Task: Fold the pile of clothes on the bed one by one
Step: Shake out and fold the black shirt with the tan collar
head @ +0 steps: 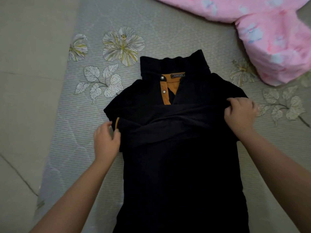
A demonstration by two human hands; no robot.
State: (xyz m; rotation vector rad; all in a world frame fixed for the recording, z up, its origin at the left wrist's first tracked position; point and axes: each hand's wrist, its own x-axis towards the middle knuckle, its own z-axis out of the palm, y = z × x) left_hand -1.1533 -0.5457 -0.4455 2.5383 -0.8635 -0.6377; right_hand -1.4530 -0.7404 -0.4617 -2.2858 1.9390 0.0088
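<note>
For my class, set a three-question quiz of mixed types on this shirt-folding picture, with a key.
1. True or false: the black polo shirt with the orange placket lies collar away from the person.
2. Which hand grips the shirt's shoulder fabric? A) left hand B) right hand
3. Fill in: the pink floral quilt lies at the far ____ of the grey flower-print bedsheet.

Key: 1 true; 2 B; 3 right.
</note>
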